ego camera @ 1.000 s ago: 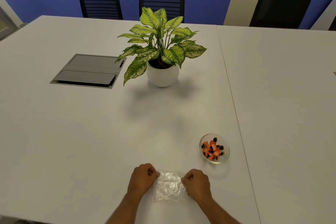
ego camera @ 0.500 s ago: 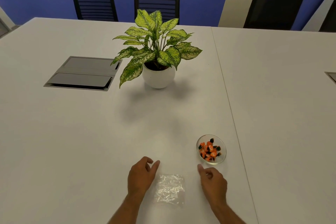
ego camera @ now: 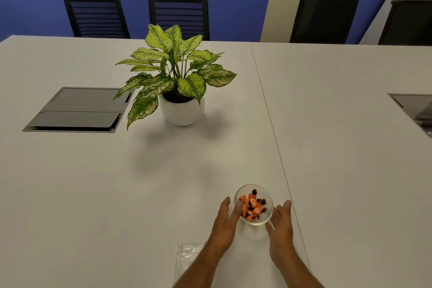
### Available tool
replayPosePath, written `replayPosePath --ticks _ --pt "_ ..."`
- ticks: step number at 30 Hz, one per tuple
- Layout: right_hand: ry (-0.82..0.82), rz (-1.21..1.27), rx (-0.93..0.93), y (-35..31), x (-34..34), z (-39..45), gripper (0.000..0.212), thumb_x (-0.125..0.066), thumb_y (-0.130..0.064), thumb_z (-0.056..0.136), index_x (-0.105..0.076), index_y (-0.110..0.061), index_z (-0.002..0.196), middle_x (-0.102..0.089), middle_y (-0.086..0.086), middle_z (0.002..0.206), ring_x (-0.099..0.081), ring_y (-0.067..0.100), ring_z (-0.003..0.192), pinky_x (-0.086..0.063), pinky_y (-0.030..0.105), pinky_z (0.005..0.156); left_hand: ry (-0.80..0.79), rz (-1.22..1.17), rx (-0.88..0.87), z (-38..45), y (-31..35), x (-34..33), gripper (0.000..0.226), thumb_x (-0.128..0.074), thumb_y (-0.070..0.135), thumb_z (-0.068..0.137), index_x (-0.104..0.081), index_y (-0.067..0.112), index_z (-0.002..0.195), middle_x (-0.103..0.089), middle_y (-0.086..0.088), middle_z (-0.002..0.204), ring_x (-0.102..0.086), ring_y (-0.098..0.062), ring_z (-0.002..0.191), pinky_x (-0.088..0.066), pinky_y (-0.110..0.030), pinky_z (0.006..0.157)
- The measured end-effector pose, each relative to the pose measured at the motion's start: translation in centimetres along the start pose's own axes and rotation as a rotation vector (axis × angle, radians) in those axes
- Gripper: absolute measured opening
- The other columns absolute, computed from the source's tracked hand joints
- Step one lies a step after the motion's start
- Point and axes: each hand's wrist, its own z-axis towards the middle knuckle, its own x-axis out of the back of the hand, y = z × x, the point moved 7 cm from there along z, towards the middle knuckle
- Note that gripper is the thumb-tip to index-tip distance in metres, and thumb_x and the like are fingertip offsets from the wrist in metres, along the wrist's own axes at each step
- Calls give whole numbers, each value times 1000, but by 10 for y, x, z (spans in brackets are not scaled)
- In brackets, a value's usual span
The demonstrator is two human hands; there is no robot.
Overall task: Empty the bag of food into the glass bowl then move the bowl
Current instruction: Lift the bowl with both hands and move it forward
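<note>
The glass bowl [ego camera: 253, 204] of food sits on the table [ego camera: 93, 194] between the left hand [ego camera: 225, 222] and right hand [ego camera: 281, 224], fingers spread, not gripping. Glass looks rigid, slippery, breakable: cup its 2 sides.

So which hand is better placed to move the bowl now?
Neither clearly. The left hand and right hand flank the glass bowl, both open. The left fingertips look nearer its rim; the right stands slightly apart. A two-handed lift seems likeliest.

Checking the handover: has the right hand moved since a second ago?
Yes. The right hand left the clear plastic bag and moved forward-right to the small glass bowl.
</note>
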Motion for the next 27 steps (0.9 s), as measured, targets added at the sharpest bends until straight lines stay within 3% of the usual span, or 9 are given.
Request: replayPosePath --ticks 2,5,7,10,14,18,21,23,27 --pt "-57 8 7 -2 -7 0 122 -46 -94 59 -32 -15 151 -43 2 151 -40 22 139 -27 46 120 -35 -55 9 3 2 -9 93 -45 85 78 -36 28 151 -45 6 155 -43 -15 142 -35 -35 119" --pt "-104 -4 6 -2 -13 4 106 -45 -88 69 -46 -11 141 -50 4 146 -47 24 135 -30 47 120 -42 -132 -16 1 15 -18 62 -42 81 82 -57 35 122 -66 15 122 -60 -1 118 -44 -15 91" --pt "-120 -16 -3 3 -15 9 112 -47 -92 62 -50 -9 137 -56 6 141 -51 25 133 -32 48 118 -27 -181 -18 4 14 -20 73 -42 87 75 -56 37 126 -66 16 124 -60 4 117 -45 -20 99" --pt "-129 -25 -11 0 -20 7 105 -45 -89 69 -49 -13 141 -60 10 138 -54 23 130 -34 48 118 6 -272 14 11 3 -24 106 -45 98 62 -43 33 146 -57 9 144 -52 -10 134 -34 -43 121" --pt "-155 -29 -4 -10 -29 11 76 -32 -68 91 -56 -10 134 -65 12 129 -58 26 124 -40 42 111 49 -305 26 18 7 -26 111 -45 100 58 -40 33 147 -53 5 148 -49 -15 137 -30 -47 123" --pt "-178 -5 12 -24 -42 25 70 -31 -65 93 -52 -15 137 -64 8 126 -56 23 121 -40 38 107 61 -319 -7 32 29 -24 122 -44 103 50 -36 34 149 -50 9 147 -47 -15 138 -29 -45 124" --pt "-196 10 33 -41 -58 40 68 -33 -63 92 -52 -15 136 -66 0 118 -58 19 118 -37 37 108 48 -332 -45 48 50 -21 116 -47 101 54 -39 34 148 -55 7 145 -51 -14 135 -31 -47 124" --pt "-222 6 55 -56 -71 51 73 -35 -66 88 -56 -13 134 -68 6 121 -60 21 118 -38 40 111 51 -327 -47 61 65 -18 114 -46 101 54 -41 35 146 -58 9 141 -52 -13 133 -32 -47 123" --pt "-284 9 71 -84 -98 80 71 -38 -68 87 -59 -16 130 -68 10 127 -60 24 122 -36 47 116 33 -312 -98 87 108 -16 87 -42 92 69 -47 38 136 -62 11 133 -58 -5 120 -37 -40 118"
